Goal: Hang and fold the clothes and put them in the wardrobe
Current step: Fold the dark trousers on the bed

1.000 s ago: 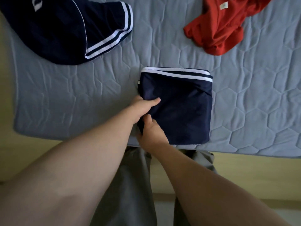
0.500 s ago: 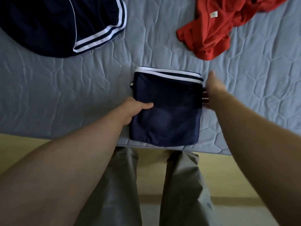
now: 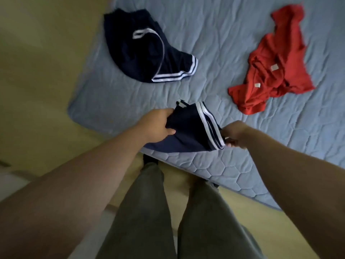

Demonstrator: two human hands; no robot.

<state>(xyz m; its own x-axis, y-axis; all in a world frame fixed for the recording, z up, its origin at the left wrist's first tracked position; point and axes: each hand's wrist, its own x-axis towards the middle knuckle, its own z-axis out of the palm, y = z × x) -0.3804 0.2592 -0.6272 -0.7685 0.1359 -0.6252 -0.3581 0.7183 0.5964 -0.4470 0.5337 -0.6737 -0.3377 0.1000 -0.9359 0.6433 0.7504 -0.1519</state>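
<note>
The person holds the folded navy garment (image 3: pixel 194 131) between both hands, over the near edge of the bed (image 3: pixel 224 171), I think so that the fold does not open when it is carried. The left hand (image 3: pixel 156 126) grips its plain side and the right hand (image 3: pixel 233 134) pinches the striped side. The red garment (image 3: pixel 276 64) lies well apart, not folded.

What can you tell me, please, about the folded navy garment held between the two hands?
The folded navy garment is a compact bundle of smooth, dark fabric with white stripes along its right edge. It lies tilted at the near edge of the quilted blue-grey bed cover, seemingly partly lifted. The left hand grips its left side, thumb on top; the right hand pinches the striped edge. Motion blur hides finer detail.
</note>
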